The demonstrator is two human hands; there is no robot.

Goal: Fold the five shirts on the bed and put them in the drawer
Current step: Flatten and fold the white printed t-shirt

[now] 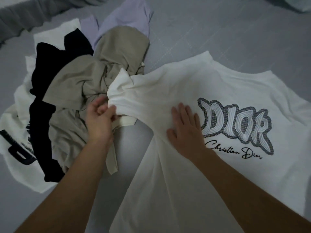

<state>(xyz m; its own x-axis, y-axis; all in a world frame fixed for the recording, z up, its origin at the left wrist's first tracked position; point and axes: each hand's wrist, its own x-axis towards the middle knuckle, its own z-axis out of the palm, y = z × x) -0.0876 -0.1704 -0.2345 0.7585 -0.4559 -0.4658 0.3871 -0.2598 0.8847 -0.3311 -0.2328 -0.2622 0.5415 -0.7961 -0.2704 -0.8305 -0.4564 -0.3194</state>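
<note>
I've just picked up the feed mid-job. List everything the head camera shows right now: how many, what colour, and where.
white logo shirt: 1, white with a grey and black printed logo, spread on the bed at right
beige shirt: 1, beige, crumpled on top of the pile at left
black shirt: 1, black, in the pile under the beige one
second white shirt: 1, white with a dark print, at the bottom of the pile, far left
lilac shirt: 1, pale lilac, behind the pile, top centre
bed sheet: 1, grey, under everything
grey fabric: 1, darker grey, top left edge
left hand: pinches the logo shirt's bunched sleeve
right hand: flat on the logo shirt beside the print
</note>
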